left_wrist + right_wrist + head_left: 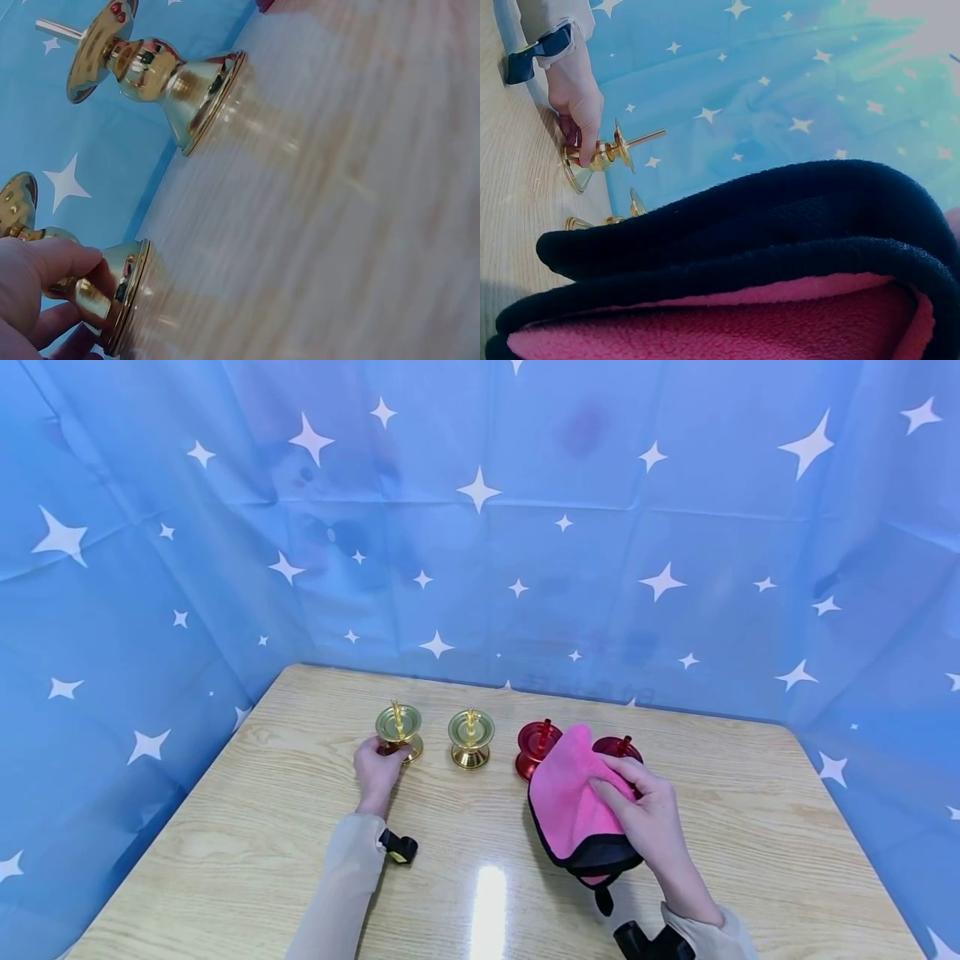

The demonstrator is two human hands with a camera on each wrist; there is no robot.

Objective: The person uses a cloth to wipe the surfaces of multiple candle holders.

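My left hand (378, 770) grips the leftmost gold candle holder (400, 720) by its lower stem. In the left wrist view its fingers (71, 259) curl round the body just above the flared base, and the base stands on the table. A second gold candle holder (471, 731) stands upright to the right. Between thumb and fingers, my right hand (648, 810) pinches a pink fleece cloth (573, 793) with black edging. The cloth hangs folded in front of two red candle holders, the left one (531, 745) and the right one (617, 746), hiding parts of both.
The four-holder row stands toward the back of a light wooden table (262, 827). Behind and beside it hangs a blue curtain (480, 568) with white stars. A black camera (399, 846) is strapped to the left wrist.
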